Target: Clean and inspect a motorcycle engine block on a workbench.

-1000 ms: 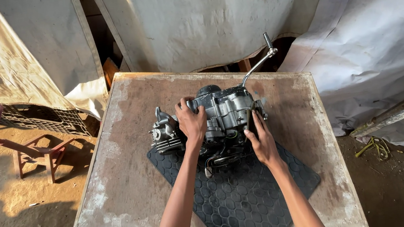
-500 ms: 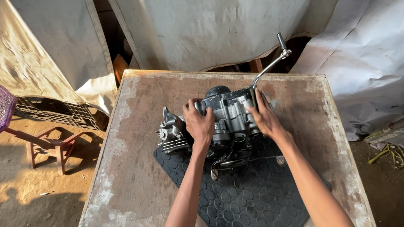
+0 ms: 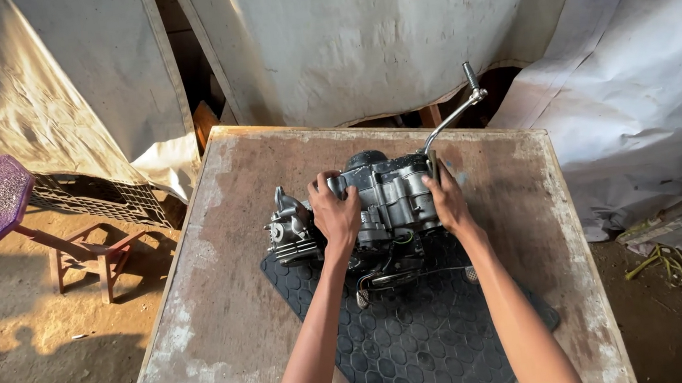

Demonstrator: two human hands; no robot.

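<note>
Gripping the motorcycle engine [image 3: 376, 200] from both sides, the left hand [image 3: 335, 213] and right hand [image 3: 446, 201] clenched its casing — steadying it on the black rubber mat [image 3: 424, 343].

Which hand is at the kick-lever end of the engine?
The right hand, gripping the engine beside the kick lever; the left hand holds near the finned cylinder end.

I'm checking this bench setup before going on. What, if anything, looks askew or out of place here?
The black rubber mat lies crooked on the wooden table, its near corner hanging past the front edge. The engine sits half off the mat's far end, held by left hand and right hand.
</note>
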